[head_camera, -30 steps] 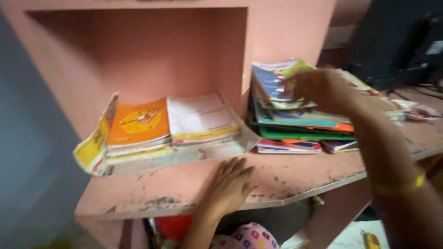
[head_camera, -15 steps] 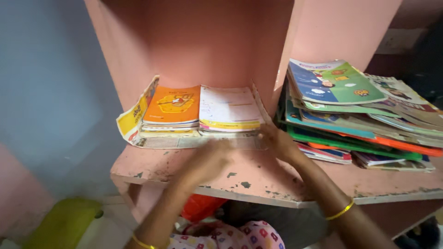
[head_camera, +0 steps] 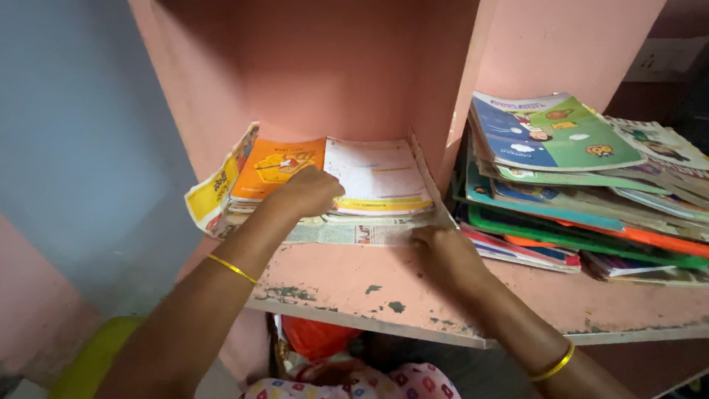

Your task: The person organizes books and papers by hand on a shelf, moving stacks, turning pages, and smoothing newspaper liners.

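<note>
One head-worn camera gives the only view. It looks forward and down from just above the person's arms, close to a worn pink shelf point(head_camera: 413, 284) whose front edge slants across the lower frame. It faces into a pink wall niche point(head_camera: 325, 81) straight ahead. Both forearms enter from the bottom edge, and a grey-blue wall point(head_camera: 66, 148) fills the left side.

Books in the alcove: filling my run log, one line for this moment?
left hand on books | right hand at newspaper edge
</note>
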